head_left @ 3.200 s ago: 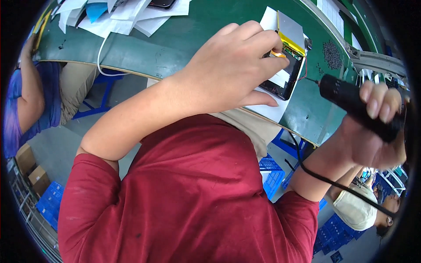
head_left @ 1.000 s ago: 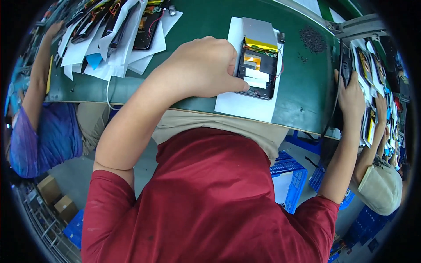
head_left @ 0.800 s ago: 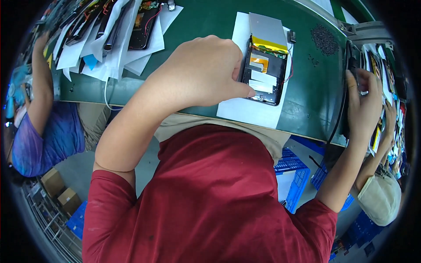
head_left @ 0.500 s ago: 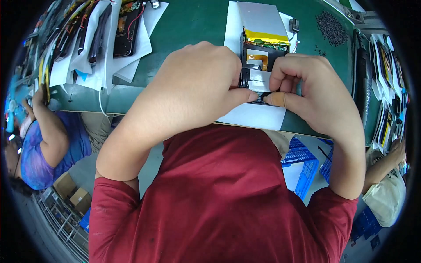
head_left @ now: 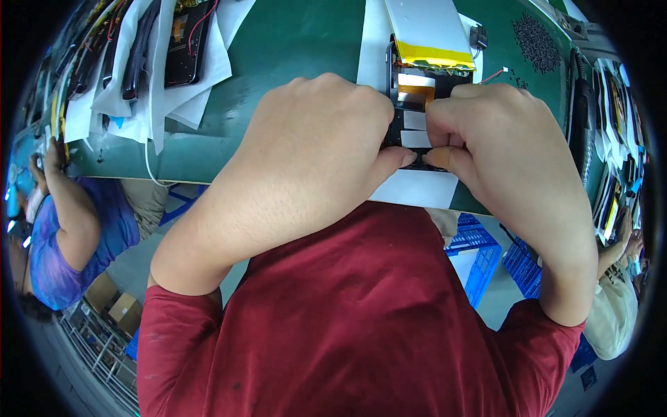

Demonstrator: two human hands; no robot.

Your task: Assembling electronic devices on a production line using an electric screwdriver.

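An opened tablet-like device (head_left: 408, 133) with a black frame lies on a white sheet (head_left: 417, 189) before me. At its far end a flat silver-white battery-like slab (head_left: 427, 22) has yellow tape along its near edge. Orange-brown ribbon film and white patches show inside the frame. My left hand (head_left: 330, 132) closes round the left edge, its thumb pressing the near end. My right hand (head_left: 486, 128) is curled over the right side, its thumb, wrapped in a tan bandage, pressing the same end. Both thumb tips nearly meet there. Whatever lies under the fingers is hidden.
Papers and opened black devices (head_left: 184, 52) are stacked at the far left of the green table (head_left: 299, 42). Small black pieces (head_left: 536, 43) form a pile at the far right, near a black-handled tool (head_left: 581, 118). Blue crates (head_left: 476, 257) stand below. Other people sit on both sides.
My right fingers have curled in tighter and the hand sits closer over the device. A red wire with a white plug now sticks out beyond my right knuckles. The whole view has shifted slightly.
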